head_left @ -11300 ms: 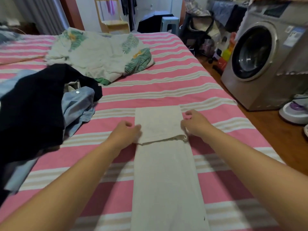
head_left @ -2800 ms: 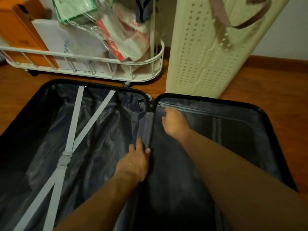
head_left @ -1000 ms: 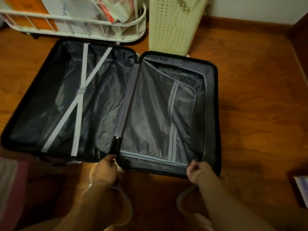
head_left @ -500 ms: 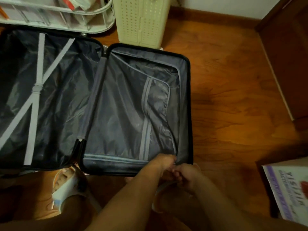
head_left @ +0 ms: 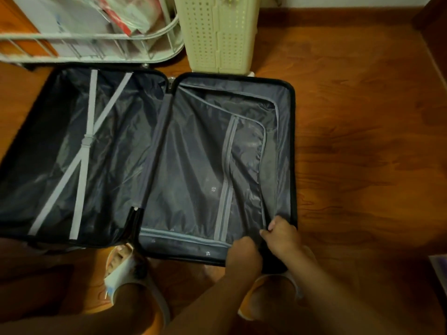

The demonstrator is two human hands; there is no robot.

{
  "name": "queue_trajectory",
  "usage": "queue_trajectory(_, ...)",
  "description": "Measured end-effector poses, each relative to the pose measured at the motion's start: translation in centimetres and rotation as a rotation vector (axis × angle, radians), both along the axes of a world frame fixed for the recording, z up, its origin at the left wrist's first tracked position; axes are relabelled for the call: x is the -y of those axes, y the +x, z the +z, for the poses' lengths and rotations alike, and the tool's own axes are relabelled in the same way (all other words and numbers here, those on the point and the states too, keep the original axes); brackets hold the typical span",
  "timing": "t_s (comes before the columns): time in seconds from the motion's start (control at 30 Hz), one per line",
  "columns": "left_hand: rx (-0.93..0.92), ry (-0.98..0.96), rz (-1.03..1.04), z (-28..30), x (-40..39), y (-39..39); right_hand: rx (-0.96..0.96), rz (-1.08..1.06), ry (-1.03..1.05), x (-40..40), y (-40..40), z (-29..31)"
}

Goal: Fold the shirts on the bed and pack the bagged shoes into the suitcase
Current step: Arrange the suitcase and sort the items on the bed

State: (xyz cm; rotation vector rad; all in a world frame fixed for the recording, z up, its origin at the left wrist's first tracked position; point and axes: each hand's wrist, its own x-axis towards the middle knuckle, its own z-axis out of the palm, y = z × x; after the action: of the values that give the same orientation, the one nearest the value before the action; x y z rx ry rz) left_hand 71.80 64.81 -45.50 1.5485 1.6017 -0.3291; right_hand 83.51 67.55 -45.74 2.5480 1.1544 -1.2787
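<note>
Lower right of frame: left hand (head_left: 244,252) and right hand (head_left: 280,238) side by side at the near right corner of the suitcase (head_left: 293,141), fingers curled on the edge of the divider (head_left: 198,170), seemingly at its zipper; the pull itself is hidden under the knuckles, so what each hand pinches cannot be told. Slippers (head_left: 125,269) at lower centre, just short of the case. The case lies open flat on the floor (head_left: 362,117), both halves bare; straps (head_left: 84,146) cross the left half. No shirts or bagged shoes in view. Risks, as judged: thin lining may catch in the zipper teeth at the corner bend if pulled fast, and a hard tug could slide or lift the light shell. Half a second back both hands sat lower on that corner; the right has moved a little up the right edge. Farther up: basket (head_left: 217,32) top centre, wire cart (head_left: 96,52) top left.
</note>
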Motion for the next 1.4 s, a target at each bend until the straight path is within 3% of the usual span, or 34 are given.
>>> queue_trajectory(0.13, -0.015, 0.057, 0.01, 0.6, 0.5, 0.1, 0.015, -0.039, -0.146, 1.5, -1.2, -0.3)
queue_trajectory(0.23, -0.082, 0.023, 0.093, 0.3, 1.1, -1.4, 0.037, 0.026, -0.074, 1.7, -1.6, 0.4)
queue_trajectory(0.3, -0.131, 0.018, 0.104, 1.0, 0.8, -3.4, 0.001, 0.071, -0.059, 1.9, -1.7, 0.7)
queue_trajectory(0.4, -0.236, 0.056, 0.036, 2.8, -0.5, -8.9, -0.149, 0.077, -0.224, 2.0, -1.5, 0.4)
queue_trajectory(0.57, -0.517, 0.127, 0.15, 4.7, -4.7, -22.8, -0.448, -0.569, -0.199, 0.5, -4.3, 0.8)
queue_trajectory(0.67, -0.547, 0.135, 0.112, 4.3, -5.8, -25.7, -0.484, -0.694, -0.202, -0.4, -6.5, 0.7)
queue_trajectory(0.8, -0.564, 0.022, -0.068, 3.0, -8.1, -27.1, 0.049, -0.22, -0.119, -4.5, -9.3, 2.6)
queue_trajectory(0.87, -0.555, 0.008, -0.163, 4.0, -10.8, -28.5, 0.041, -0.008, 0.011, -8.5, -12.4, 4.5)
queue_trajectory(0.97, -0.479, 0.053, -0.01, 5.6, -16.2, -33.8, -0.106, 0.327, 0.152, -16.5, -20.9, 6.2)
queue_trajectory(1.17, -0.279, 0.414, 0.565, 2.7, -24.0, -45.8, -0.561, 0.243, 0.19, -27.2, -36.6, 5.6)
queue_trajectory(1.27, -0.173, 0.444, 0.71, -0.9, -26.5, -48.4, -0.632, 0.213, 0.159, -30.5, -42.2, 3.3)
queue_trajectory(1.4, 0.104, 0.466, 0.899, -5.3, -30.0, -47.8, -0.643, 0.143, 0.149, -35.3, -47.2, -0.1)
